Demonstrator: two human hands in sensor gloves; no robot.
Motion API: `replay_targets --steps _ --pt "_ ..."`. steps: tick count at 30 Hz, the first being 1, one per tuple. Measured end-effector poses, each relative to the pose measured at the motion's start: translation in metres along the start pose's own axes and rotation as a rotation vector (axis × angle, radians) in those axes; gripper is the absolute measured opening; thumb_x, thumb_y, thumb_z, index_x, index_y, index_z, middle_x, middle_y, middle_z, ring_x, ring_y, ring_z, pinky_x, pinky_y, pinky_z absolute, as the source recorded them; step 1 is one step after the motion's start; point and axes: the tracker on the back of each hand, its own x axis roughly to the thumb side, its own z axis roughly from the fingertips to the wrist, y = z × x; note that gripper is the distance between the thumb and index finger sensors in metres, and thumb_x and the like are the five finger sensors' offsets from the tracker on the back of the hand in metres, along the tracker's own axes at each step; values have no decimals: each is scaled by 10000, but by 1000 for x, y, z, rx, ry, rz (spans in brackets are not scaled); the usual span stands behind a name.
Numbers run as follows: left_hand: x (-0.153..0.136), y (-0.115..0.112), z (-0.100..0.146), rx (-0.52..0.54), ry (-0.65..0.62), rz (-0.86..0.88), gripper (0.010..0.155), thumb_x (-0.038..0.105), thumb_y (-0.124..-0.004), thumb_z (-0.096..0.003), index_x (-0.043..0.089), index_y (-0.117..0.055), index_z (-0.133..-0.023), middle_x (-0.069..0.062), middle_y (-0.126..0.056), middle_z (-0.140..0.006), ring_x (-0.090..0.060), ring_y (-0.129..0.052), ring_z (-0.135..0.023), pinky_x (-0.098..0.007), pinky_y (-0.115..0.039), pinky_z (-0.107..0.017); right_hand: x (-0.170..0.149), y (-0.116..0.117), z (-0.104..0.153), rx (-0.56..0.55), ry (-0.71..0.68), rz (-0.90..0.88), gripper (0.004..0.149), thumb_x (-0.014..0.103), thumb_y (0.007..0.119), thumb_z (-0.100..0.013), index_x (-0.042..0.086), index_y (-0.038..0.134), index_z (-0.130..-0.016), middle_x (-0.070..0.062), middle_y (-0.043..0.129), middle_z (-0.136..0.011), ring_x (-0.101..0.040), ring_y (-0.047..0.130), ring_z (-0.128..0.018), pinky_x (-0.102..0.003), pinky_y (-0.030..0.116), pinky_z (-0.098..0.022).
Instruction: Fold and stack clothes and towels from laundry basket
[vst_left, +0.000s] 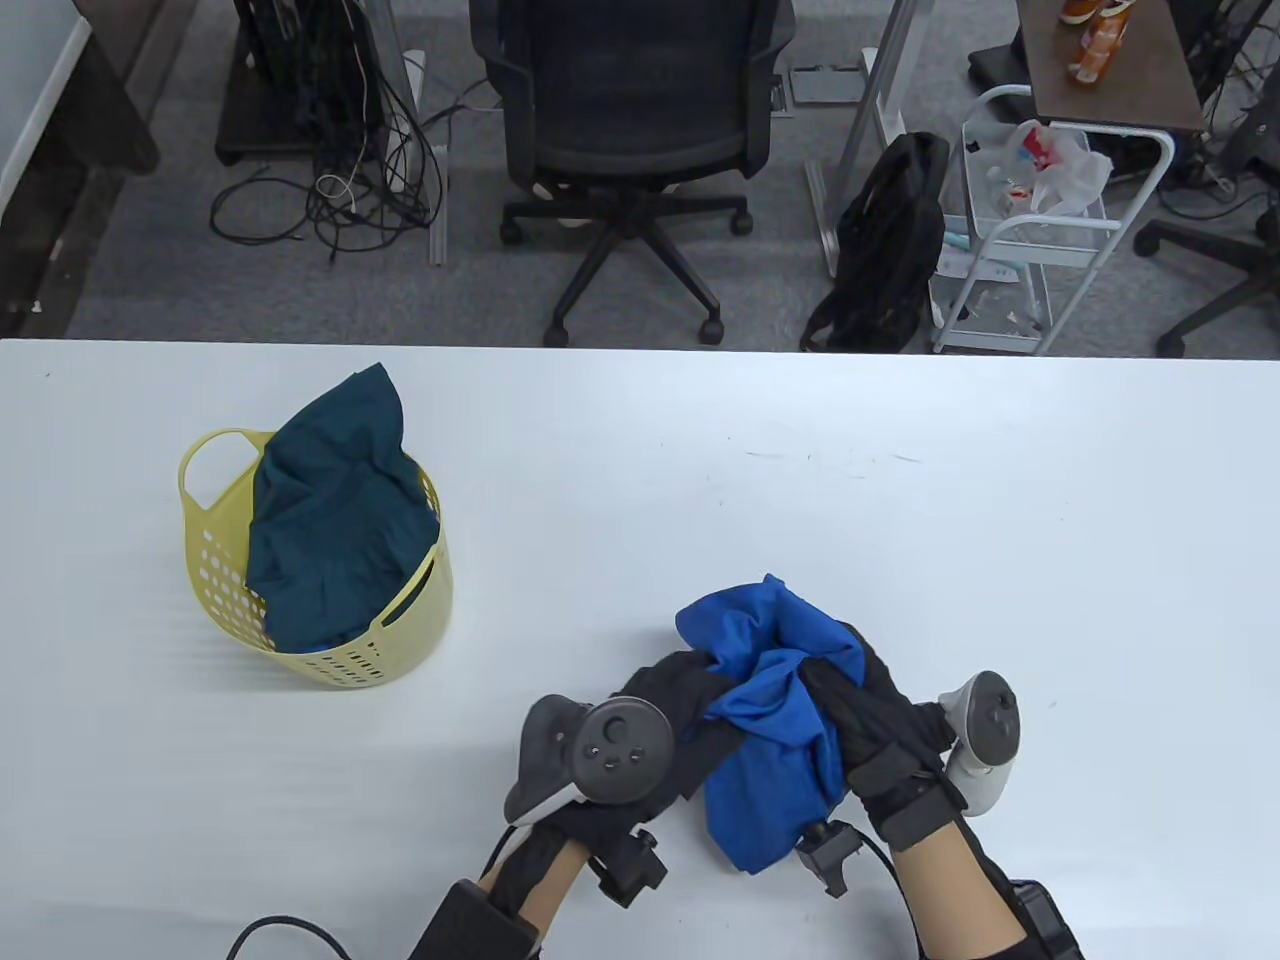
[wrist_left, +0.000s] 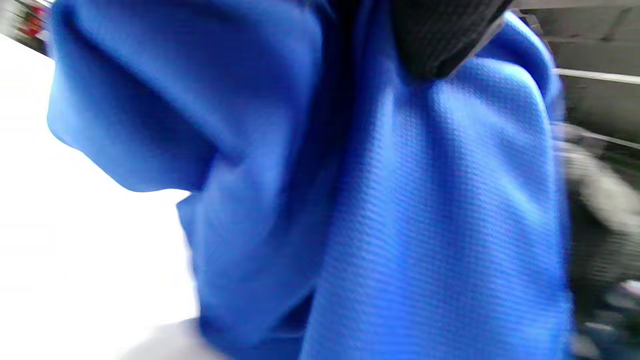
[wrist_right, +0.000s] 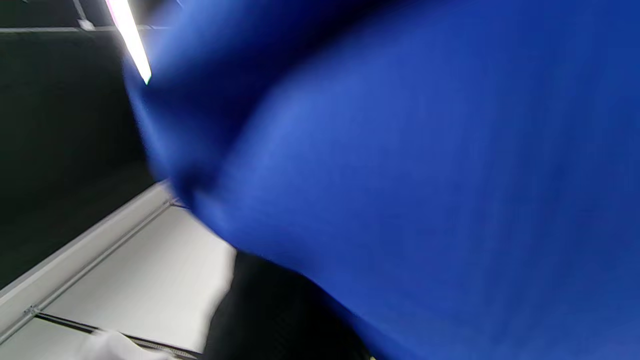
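Note:
A bunched bright blue cloth (vst_left: 770, 720) hangs between both hands near the table's front edge. My left hand (vst_left: 680, 705) grips its left side, and my right hand (vst_left: 850, 710) has its fingers curled over the right side. The same blue cloth (wrist_left: 380, 215) fills the left wrist view, with a black gloved finger (wrist_left: 440, 35) at the top edge. In the right wrist view the blue cloth (wrist_right: 425, 190) is blurred and covers most of the frame. A yellow laundry basket (vst_left: 400, 620) stands at the left with a dark teal garment (vst_left: 335, 520) piled in it.
The white table (vst_left: 900, 500) spreads wide around the hands and basket. Beyond its far edge stand a black office chair (vst_left: 630, 130), a black backpack (vst_left: 885, 250) and a white wire cart (vst_left: 1030, 240).

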Motion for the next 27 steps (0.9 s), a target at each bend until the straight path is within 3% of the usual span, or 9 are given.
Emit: replay_targets --steps 4,7,11,15,17,19,22,24,27 --pt "-31 12 -1 -101 99 157 531 493 -794 -596 240 -699 -1053 -269 -669 -1161 -477 -806 -975 -612 -735 -694 8 11 -1 46 -80 77 429 223 653 -647 102 604 -1055 -262 501 -1157 -609 617 -955 -707 580 -677" --pt "-40 11 -2 -214 91 208 803 439 -787 -623 254 -302 -1236 -417 -340 -1242 -618 -603 -1060 -691 -643 -720 10 20 -4 182 -115 63 361 90 687 -612 139 696 -970 -199 589 -1137 -562 655 -965 -673 593 -698" --pt "-49 3 -2 -151 56 182 1076 269 -850 -580 238 55 -1162 -402 -109 -1228 -619 -538 -1100 -720 -623 -721 18 35 -6 286 -157 82 370 -33 723 -533 222 805 -788 -48 793 -962 -360 852 -865 -591 702 -703" --pt "-53 -18 -5 -309 7 132 1149 366 -880 -545 251 92 -1146 -371 -65 -1240 -693 -372 -1098 -784 -542 -711 21 37 -7 371 -201 8 382 -54 722 -522 238 824 -746 -22 826 -898 -329 878 -819 -598 721 -694" --pt "-56 -29 -9 -392 22 114 986 456 -849 -542 309 -151 -1224 -412 -146 -1241 -716 -317 -1068 -796 -509 -697 26 31 -8 399 -231 -41 379 -56 722 -522 241 831 -731 -14 831 -884 -327 875 -822 -611 704 -701" --pt "-59 -31 -10 -345 19 178 518 476 -767 -585 409 -618 -1077 -348 -335 -1270 -669 -342 -1085 -775 -505 -707 30 20 -8 376 -249 -47 380 -56 722 -525 246 832 -726 -7 831 -884 -328 868 -837 -640 677 -706" --pt "-62 -14 -5 -129 14 314 409 452 -733 -623 385 -651 -1018 -231 -666 -1208 -562 -618 -1091 -739 -584 -717 40 -8 -6 228 -271 46 375 -36 729 -533 261 825 -742 8 820 -915 -353 822 -902 -719 623 -689" --pt "-65 2 2 -1 1 361 390 441 -710 -639 353 -641 -1012 -78 -874 -1046 -409 -864 -967 -658 -688 -711 46 -24 -4 148 -273 95 356 6 737 -554 268 808 -784 5 783 -989 -398 779 -953 -748 607 -676" --pt "-66 23 12 170 30 330 377 411 -722 -638 323 -640 -996 -19 -897 -949 -345 -908 -878 -620 -725 -698 54 -40 1 34 -236 94 363 99 756 -605 194 730 -955 -134 660 -1112 -500 716 -965 -719 630 -669"
